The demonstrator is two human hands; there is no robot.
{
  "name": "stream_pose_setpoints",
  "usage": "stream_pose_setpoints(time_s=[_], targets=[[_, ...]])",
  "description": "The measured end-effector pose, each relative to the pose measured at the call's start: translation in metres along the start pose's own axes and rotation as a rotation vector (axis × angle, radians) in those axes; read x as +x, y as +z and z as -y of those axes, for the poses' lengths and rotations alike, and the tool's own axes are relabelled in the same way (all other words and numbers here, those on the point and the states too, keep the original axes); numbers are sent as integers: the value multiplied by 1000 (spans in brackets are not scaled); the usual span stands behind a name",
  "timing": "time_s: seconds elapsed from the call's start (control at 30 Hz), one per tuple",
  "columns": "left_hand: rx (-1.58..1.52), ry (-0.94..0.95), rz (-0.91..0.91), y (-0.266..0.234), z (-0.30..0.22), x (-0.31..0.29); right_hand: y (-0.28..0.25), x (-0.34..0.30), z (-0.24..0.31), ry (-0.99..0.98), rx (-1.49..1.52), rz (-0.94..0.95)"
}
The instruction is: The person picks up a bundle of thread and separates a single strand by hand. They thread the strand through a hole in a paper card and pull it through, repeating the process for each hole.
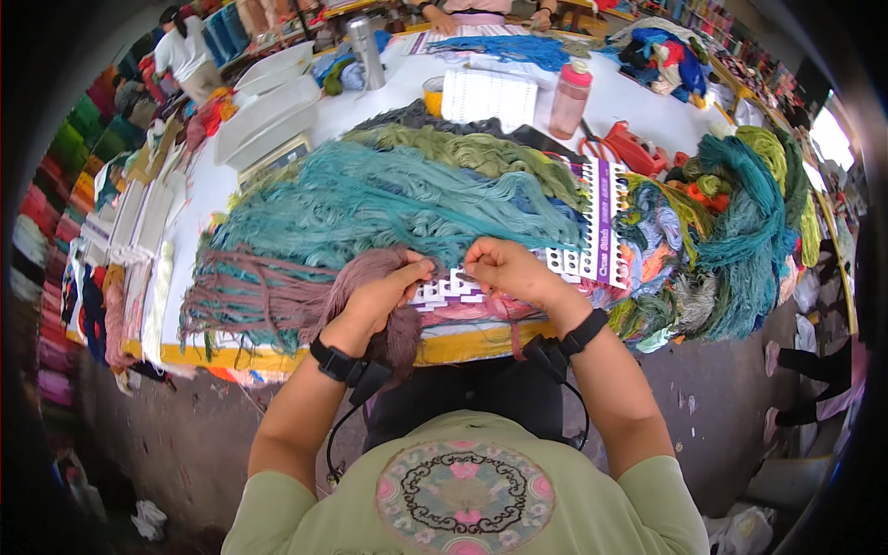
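My left hand (393, 285) is closed in a pinch at the table's near edge, against a thick hank of mauve embroidery thread (370, 268) that hangs over the edge below it. Just to its right, my right hand (507, 270) is also pinched; whatever lies between its fingertips is too small to make out. White punched thread cards (449, 291) lie under and between both hands. Beyond them spreads a big pile of teal thread (370, 199), with loose mauve strands (250, 291) at its left. Purple-and-white cards with holes (603, 222) stand right of my right hand.
Tangled multicoloured hanks (740, 222) crowd the right side. Farther back are red-handled scissors (599, 146), a pink bottle (569, 100), a paper sheet (486, 100), a steel flask (366, 55) and plastic trays (268, 120). Another person's hands (439, 18) show across the table.
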State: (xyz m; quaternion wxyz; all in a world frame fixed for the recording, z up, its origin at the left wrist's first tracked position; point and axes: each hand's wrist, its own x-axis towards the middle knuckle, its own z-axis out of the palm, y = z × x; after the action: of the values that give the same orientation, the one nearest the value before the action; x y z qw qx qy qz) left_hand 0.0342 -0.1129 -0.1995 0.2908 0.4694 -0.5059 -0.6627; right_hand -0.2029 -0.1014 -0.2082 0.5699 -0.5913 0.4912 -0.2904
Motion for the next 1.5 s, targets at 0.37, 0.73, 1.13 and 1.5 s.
stream_pose_setpoints(time_s=[0.37,0.73,1.13,1.5], targets=[[255,-154,171,24,16,11,14,-2,-13,-163,146,-11],[-815,-202,107,-89,-16,-42,2,7,-9,-17,-120,-65],[493,111,-770,-244,42,-139,17,2,-15,-145,-331,-138],[-461,402,284,29,-43,-62,47,-51,51,-148,638,-70]])
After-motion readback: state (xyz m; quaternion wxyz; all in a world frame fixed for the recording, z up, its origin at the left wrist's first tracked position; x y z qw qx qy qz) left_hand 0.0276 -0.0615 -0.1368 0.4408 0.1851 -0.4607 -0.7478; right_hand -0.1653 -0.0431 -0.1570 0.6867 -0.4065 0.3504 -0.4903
